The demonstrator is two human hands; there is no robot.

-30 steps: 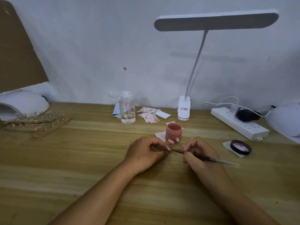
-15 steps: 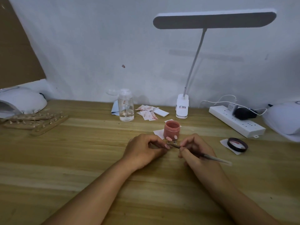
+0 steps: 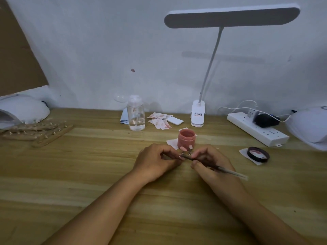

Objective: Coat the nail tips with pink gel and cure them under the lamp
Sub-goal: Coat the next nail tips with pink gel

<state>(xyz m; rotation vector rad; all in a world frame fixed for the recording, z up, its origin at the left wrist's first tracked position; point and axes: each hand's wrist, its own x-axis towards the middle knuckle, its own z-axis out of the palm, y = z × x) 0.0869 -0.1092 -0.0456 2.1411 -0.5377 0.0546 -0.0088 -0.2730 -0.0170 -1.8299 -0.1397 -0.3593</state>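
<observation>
Head view: brush meets the nail tips in front of the gel jar

Both hands work close together at the middle of the wooden bench (image 3: 88, 165). The left hand (image 3: 155, 161) has its fingers curled in, thumb and forefinger pinching the peg holder (image 3: 189, 152); most of the holder is hidden behind the fingertips. Two pink nail tips (image 3: 183, 148) stand upright on its metal pegs, side by side, between the two hands.

The right hand (image 3: 210, 161) has its fingers wrapped narrowly round a thin brush (image 3: 230, 172), held like a pen. The pale handle sticks out to the right past the wrist, and the dark front end reaches the left fingertips just below the nail tips. Whether the bristles touch a tip cannot be told.

The open jar of pink gel (image 3: 186, 137) sits on a scrap of white paper just behind the nail tips. Its dark lid (image 3: 258, 153) lies on another scrap well to the right.

A white curing lamp (image 3: 23, 110) sits at the far left edge, with wooden strips of pegs (image 3: 39, 133) in front of it. Along the wall stand a clear bottle (image 3: 136, 117), stained wipes (image 3: 159, 121), a clip desk lamp (image 3: 231, 17) and a power strip (image 3: 256, 131).
</observation>
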